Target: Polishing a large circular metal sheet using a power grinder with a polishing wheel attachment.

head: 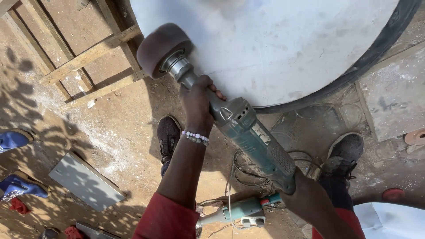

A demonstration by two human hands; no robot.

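- Polishing step looks to be in hand: left hand [198, 104] has its fingers clenched round the neck of the green polisher [239, 128], right hand [310, 194] grips the rear.
- Dark buffing wheel [160, 48] sits just past the left fingers, at the edge of the round metal sheet [274, 44].
- I reckon the next move calls for 2 firm grips, wheel kept flat.

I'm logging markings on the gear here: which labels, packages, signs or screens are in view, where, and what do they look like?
Label: a small pale rectangular plate on the upper side of the teal polisher body, between the left hand and right hand.
No packages, signs or screens show.
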